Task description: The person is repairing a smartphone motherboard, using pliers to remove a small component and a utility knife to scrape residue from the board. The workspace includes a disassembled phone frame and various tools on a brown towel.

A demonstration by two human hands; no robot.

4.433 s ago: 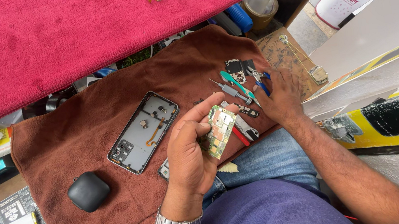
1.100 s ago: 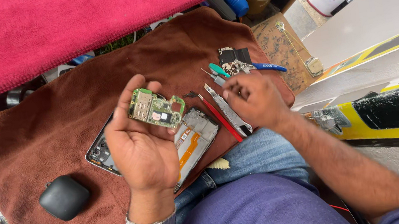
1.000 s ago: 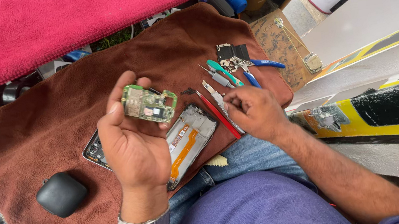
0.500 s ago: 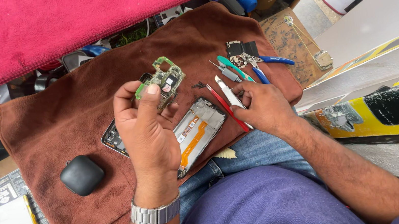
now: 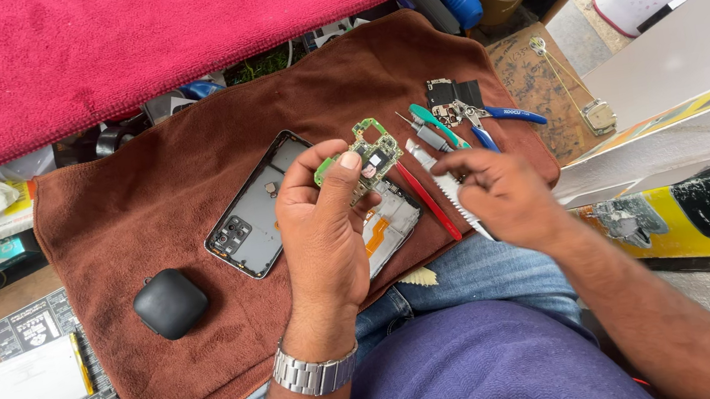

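A red cloth (image 5: 125, 47) covers the bench at the top of your view, and below it a brown towel (image 5: 146, 209) is spread from the bench onto your lap. On the towel lies an opened phone body (image 5: 252, 217), back side up with its camera cluster showing, and just right of it a second phone frame (image 5: 390, 222) with an orange strip, partly hidden by your left hand. A black rounded case (image 5: 170, 303) sits on the towel toward its left end, well apart from the phones.

Your left hand (image 5: 323, 231) is raised over the phones, thumb and fingers pinching a small green circuit board (image 5: 363, 154) by its lower edge. Your right hand (image 5: 501, 194) hovers over the tools on the towel, fingers loosely curled; you cannot tell whether it grips anything. Beside it lie a red-handled tool (image 5: 428, 202) and blue-handled pliers (image 5: 504, 116).
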